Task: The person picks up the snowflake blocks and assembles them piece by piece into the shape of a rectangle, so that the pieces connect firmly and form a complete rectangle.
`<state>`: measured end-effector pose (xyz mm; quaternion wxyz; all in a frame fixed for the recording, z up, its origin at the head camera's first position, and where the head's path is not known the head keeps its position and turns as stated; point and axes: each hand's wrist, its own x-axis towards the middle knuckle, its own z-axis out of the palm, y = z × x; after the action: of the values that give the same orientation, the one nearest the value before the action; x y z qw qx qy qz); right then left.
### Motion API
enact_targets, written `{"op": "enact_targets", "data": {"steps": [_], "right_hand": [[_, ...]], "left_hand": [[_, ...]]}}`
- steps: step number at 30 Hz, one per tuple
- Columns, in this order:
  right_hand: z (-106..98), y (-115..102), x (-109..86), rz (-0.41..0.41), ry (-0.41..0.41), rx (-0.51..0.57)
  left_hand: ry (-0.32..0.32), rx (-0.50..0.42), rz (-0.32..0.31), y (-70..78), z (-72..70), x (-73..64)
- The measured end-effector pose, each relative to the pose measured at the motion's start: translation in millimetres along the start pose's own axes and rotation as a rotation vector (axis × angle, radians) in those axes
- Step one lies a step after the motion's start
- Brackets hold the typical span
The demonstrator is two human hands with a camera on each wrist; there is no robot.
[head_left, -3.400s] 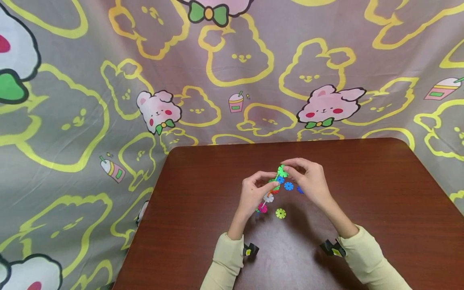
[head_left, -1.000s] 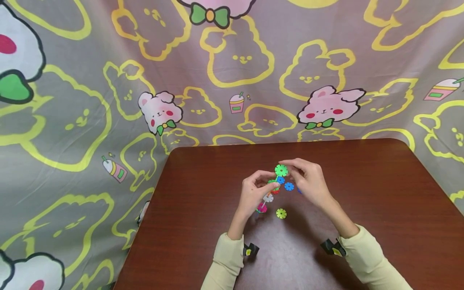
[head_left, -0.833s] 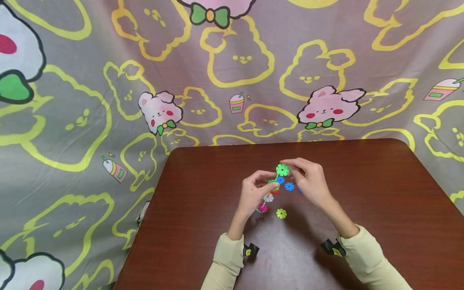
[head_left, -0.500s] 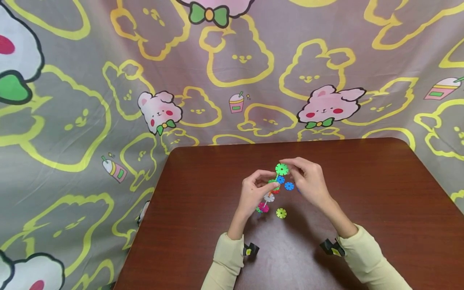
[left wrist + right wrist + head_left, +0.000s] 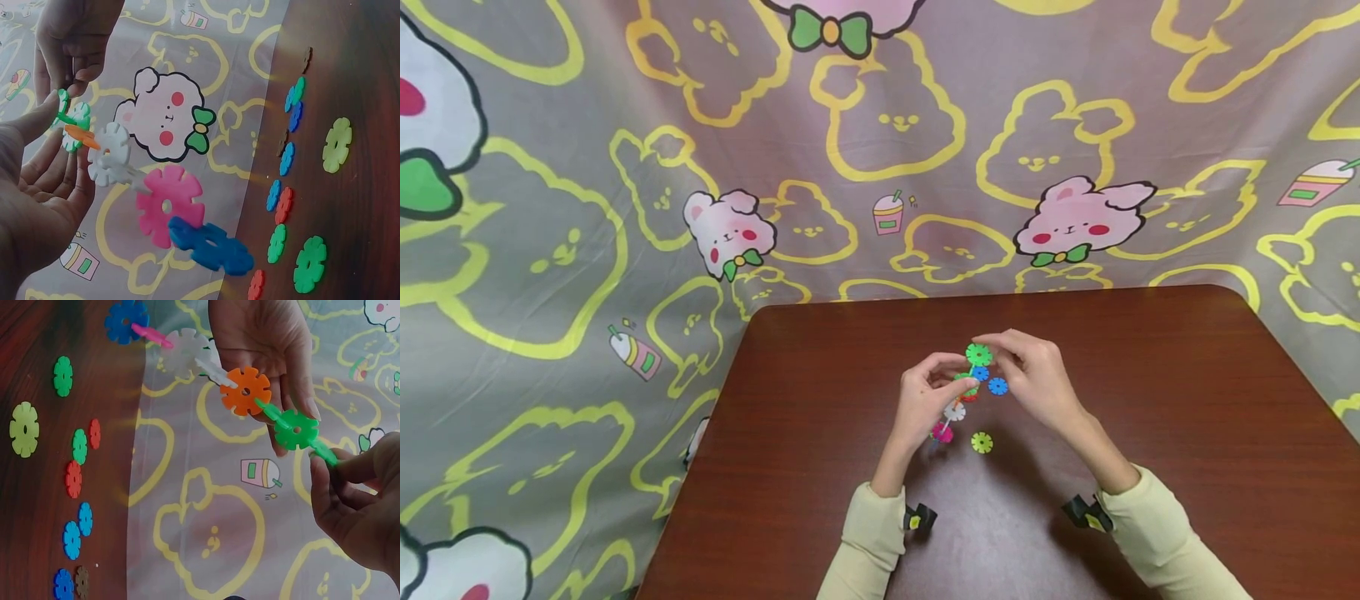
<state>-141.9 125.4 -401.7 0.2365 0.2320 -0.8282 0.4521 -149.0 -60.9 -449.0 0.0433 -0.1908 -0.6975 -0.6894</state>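
Note:
A chain of slotted plastic snowflake discs hangs between the two hands above the table. In the right wrist view it runs from a blue disc (image 5: 119,328) through pink, white and an orange disc (image 5: 247,403) to several green ones. My left hand (image 5: 925,396) pinches the chain near its green end, the thumb lying on a green disc (image 5: 297,439). My right hand (image 5: 1041,375) pinches the outermost green disc (image 5: 979,347) by its edge between thumb and fingers. In the left wrist view the pink disc (image 5: 156,219) and blue disc (image 5: 212,250) dangle free at the other end.
Loose discs lie on the brown table (image 5: 820,500): a yellow one (image 5: 982,450) nearest the person, a blue one (image 5: 997,392) beyond it, and red, green, blue and brown ones in a rough row. A patterned cloth (image 5: 925,100) hangs behind the table.
The right fingers have shifted on the end green disc, which now shows more of its face. The right hand has edged slightly left, covering a loose blue disc. The left hand keeps its place.

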Motion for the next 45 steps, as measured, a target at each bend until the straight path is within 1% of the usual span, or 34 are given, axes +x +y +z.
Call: {"op": "enact_targets", "data": {"steps": [3, 6, 9, 13, 16, 21, 26, 31, 35, 41, 45], "right_hand": [[0.0, 0.0, -0.2, 0.014, -0.028, 0.005], [0.1, 0.9, -0.3, 0.005, -0.034, 0.0], [0.7, 1.3, 0.1, -0.023, -0.016, -0.004], [3.5, 2.7, 0.5, -0.059, 0.024, 0.001], [5.6, 3.5, 0.1, -0.064, 0.043, 0.006], [3.1, 3.7, 0.7, -0.019, 0.03, 0.02], [-0.2, 3.6, 4.1, 0.005, 0.005, 0.03], [-1.9, 2.9, 6.0, 0.052, -0.018, 0.057], [-3.9, 1.8, 7.0, 0.094, -0.046, 0.047], [-4.1, 1.8, 7.7, 0.131, -0.081, 0.042], [-3.4, 2.7, 6.5, 0.132, -0.076, 0.04]], "left_hand": [[-0.005, -0.007, -0.008, 0.1, -0.4, -0.1], [-0.014, -0.022, -0.019, 0.7, -0.5, 0.1], [-0.021, -0.04, -0.028, 2.1, -0.2, 1.0], [-0.013, -0.061, -0.039, 4.6, 0.0, 3.2], [-0.003, -0.072, -0.049, 6.4, 0.0, 4.6], [-0.003, -0.071, -0.071, 9.0, 0.8, 6.6], [0.017, -0.059, -0.089, 13.8, 2.8, 8.1], [0.026, -0.074, -0.087, 15.3, 4.9, 9.1], [0.027, -0.059, -0.088, 14.5, 6.1, 10.7], [0.031, -0.038, -0.126, 13.4, 7.6, 13.2], [0.025, -0.038, -0.151, 13.4, 7.7, 13.9]]}}
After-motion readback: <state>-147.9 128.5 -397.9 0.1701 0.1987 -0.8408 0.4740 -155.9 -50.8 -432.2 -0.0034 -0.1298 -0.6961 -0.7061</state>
